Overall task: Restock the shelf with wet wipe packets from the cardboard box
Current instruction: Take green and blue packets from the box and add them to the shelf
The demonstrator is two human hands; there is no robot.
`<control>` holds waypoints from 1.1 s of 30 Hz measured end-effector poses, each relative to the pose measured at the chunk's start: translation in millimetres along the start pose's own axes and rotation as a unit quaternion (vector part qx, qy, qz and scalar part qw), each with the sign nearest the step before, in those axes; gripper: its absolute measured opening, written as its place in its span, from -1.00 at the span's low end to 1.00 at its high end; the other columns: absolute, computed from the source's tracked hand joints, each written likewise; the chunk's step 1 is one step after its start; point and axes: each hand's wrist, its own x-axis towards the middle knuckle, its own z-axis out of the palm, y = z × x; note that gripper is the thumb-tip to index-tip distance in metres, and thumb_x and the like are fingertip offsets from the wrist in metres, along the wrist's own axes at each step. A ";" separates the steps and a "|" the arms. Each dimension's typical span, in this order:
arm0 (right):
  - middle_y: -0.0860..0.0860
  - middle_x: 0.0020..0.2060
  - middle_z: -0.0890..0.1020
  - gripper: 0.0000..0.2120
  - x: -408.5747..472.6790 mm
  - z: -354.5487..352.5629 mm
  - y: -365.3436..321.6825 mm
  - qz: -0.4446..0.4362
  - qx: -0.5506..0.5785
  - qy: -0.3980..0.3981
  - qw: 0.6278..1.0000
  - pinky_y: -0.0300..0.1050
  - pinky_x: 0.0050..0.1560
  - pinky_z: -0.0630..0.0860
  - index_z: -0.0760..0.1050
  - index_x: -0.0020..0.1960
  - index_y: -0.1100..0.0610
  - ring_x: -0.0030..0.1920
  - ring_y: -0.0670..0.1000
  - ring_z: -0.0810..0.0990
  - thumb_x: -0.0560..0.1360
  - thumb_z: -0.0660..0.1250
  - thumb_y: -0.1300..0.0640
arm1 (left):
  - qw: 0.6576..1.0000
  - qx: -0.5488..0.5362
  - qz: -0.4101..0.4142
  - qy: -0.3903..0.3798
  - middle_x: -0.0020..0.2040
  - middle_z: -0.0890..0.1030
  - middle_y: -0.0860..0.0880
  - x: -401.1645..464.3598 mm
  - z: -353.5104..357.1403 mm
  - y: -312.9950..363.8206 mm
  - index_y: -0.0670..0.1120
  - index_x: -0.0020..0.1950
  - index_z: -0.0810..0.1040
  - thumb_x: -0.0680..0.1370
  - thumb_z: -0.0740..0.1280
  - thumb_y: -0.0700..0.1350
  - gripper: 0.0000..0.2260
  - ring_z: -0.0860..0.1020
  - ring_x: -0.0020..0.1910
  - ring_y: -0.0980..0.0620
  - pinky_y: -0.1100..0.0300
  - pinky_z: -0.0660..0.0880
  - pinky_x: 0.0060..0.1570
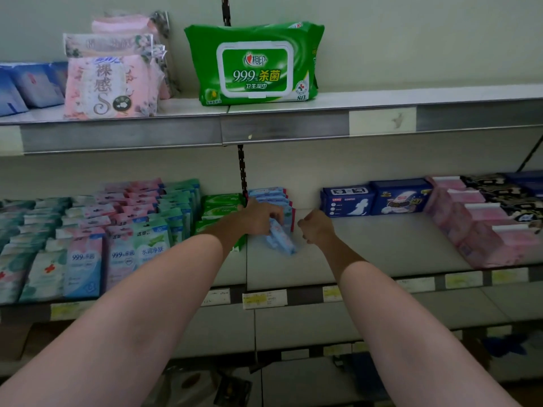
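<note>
1. Two bare forearms reach toward the middle shelf (367, 254).
2. Left hand (258, 215) grips a blue wet wipe packet (280, 237) before the blue packet row (271, 196).
3. Right hand (316, 226) (curled, empty) hovers right of the row.
4. Risk: the tilted packet may topple that row.

Two bare forearms, reaching in from the bottom edge — no sleeves, no watch, no bracelet, no gloves. Left hand (258, 215) and right hand (316, 226) both unadorned, no rings to be made out. Smooth, rounded arms, narrowing toward the wrists — wrists and hands in shadow, fine detail of the fingers blurred.
</note>
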 end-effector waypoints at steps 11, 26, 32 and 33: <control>0.15 -0.16 0.64 -0.83 -33.1 -2.9 3.8 -0.003 -0.029 -0.035 0.999 0.10 0.01 0.65 0.54 -0.05 0.23 -0.09 0.15 0.67 0.56 0.30 0.12 | 0.994 -0.063 -0.067 0.051 -0.08 0.38 -0.07 -9.6 9.1 15.8 -0.12 -0.11 0.35 0.43 0.50 -0.23 -0.70 0.39 -0.25 0.04 0.21 0.33 -0.37; 0.17 -0.02 0.64 -0.88 -44.6 0.5 3.1 -0.051 -0.007 -0.037 0.998 0.04 -0.01 0.61 0.44 -0.11 0.11 -0.02 0.17 0.66 0.58 0.28 0.10 | 0.991 0.004 -0.114 -0.074 0.25 0.46 -0.12 -22.2 7.2 4.3 -0.14 0.35 0.48 0.45 0.43 -0.36 -0.52 0.47 0.10 -0.02 0.20 0.43 -0.07; 0.08 -0.08 0.53 -0.82 -39.9 -6.1 6.3 -0.046 0.006 -0.003 0.999 -0.16 -0.12 0.34 0.41 -0.02 0.17 -0.08 0.04 0.48 0.63 0.22 0.04 | 0.989 0.036 -0.110 0.088 0.17 0.52 -0.17 -10.7 26.0 1.4 -0.19 0.20 0.52 0.47 0.40 -0.34 -0.68 0.52 0.09 -0.09 0.18 0.43 -0.03; 0.08 -0.08 0.52 -0.81 -38.6 -5.9 6.7 -0.047 0.007 -0.002 0.999 -0.16 -0.12 0.34 0.40 -0.02 0.17 -0.08 0.03 0.48 0.63 0.22 0.04 | 0.987 0.045 -0.113 0.105 0.15 0.53 -0.17 -8.6 27.7 1.9 -0.18 0.17 0.53 0.47 0.38 -0.36 -0.71 0.53 0.07 -0.10 0.15 0.45 -0.03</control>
